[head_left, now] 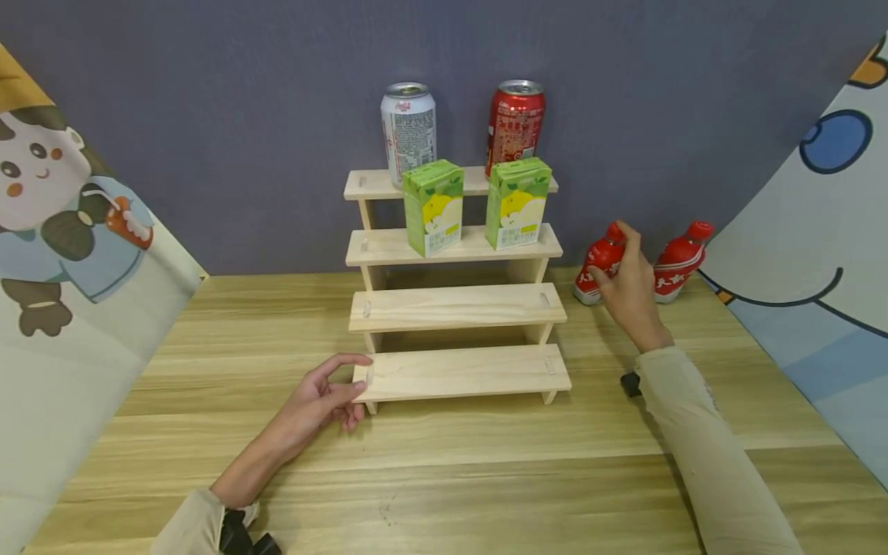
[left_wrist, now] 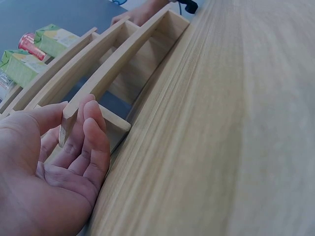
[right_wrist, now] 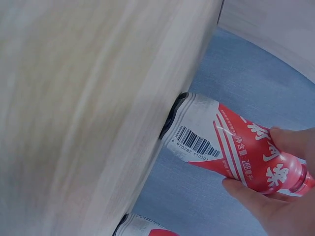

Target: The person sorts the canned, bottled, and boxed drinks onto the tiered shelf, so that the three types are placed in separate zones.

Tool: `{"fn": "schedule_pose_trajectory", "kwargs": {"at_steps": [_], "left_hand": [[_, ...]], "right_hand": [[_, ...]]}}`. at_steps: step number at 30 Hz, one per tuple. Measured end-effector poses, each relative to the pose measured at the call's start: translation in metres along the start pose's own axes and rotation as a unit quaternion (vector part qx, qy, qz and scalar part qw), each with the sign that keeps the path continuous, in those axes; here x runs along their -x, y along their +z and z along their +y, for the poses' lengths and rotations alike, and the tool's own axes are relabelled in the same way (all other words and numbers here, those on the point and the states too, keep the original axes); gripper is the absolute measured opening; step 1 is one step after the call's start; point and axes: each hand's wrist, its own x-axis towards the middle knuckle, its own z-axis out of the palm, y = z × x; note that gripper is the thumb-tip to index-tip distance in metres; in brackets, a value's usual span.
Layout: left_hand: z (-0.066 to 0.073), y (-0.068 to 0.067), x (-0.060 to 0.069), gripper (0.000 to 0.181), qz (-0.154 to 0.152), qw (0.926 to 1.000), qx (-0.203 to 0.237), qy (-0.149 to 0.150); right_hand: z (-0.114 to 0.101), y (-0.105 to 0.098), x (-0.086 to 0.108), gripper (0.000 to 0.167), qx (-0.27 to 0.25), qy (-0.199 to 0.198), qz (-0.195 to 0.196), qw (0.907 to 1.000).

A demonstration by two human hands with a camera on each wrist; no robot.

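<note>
At the left end of a four-step wooden display rack (head_left: 458, 374), my left hand (head_left: 321, 399) pinches the lowest board between thumb and fingers. The left wrist view shows the board's corner (left_wrist: 70, 118) between them. To the right of the rack, my right hand (head_left: 631, 293) grips a red drink bottle (head_left: 598, 258) around its upper part. That bottle's label and barcode (right_wrist: 198, 142) show in the right wrist view, its base on the wooden table. A second red bottle (head_left: 680, 262) stands just right of this hand, leaning slightly in the head view.
Two green juice cartons (head_left: 433, 212) (head_left: 516, 206) stand on the rack's second step from the top. A white can (head_left: 409, 131) and a red can (head_left: 515, 123) are on the top step. Behind is a dark blue-grey wall (head_left: 277, 139); printed side panels (head_left: 784, 254) flank the wooden table (head_left: 444, 478).
</note>
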Motion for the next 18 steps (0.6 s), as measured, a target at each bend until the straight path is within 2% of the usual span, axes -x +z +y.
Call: {"fn": "schedule_pose_trajectory", "kwargs": {"at_steps": [18], "left_hand": [[0.0004,-0.0002,0.0007,0.044,-0.001,1.0000,-0.003,-0.007]], "right_hand": [[-0.0031,-0.0035,0.0002,0.084,0.002,0.006,-0.012,0.9999]]}}
